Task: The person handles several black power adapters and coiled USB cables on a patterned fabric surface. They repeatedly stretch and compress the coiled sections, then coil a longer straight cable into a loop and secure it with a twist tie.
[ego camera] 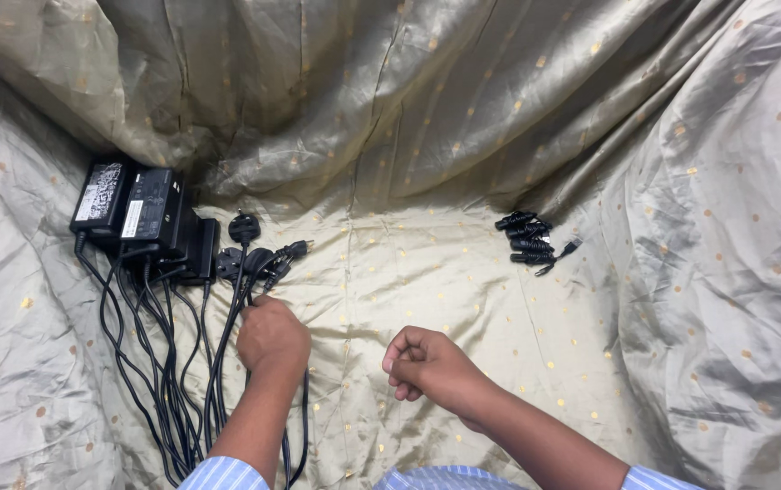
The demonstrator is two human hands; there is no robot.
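Head camera view, looking down at a pale gold cloth (463, 272) dotted with small orange spots. The cloth covers the whole frame and rises in deep folds along the top and both sides.

In the lower middle of the frame, two bare forearms in blue-and-white striped sleeves reach up from the bottom edge.

The left hand (272, 338) sits left of centre, its back to the camera. Its fingers are curled closed around a black cable (247, 272) at the point where several cords meet. The cable runs up to a black wall plug (244, 227) lying just above the hand. More of the cord trails down past the wrist to the bottom edge.

The right hand (427, 365) rests near the centre, a short way right of the left hand and apart from it. Its fingers are bent loosely inward into a half fist. It has hold of nothing and rests on bare cloth.

In the upper left of the frame lie black power adapter bricks (141, 213), side by side and touching, two with white labels. Their cords (159, 363) run in a loose bundle down the left side to the bottom edge.

In the upper right of the middle, well apart from both hands, sits a small pile of black connector tips (526, 243).
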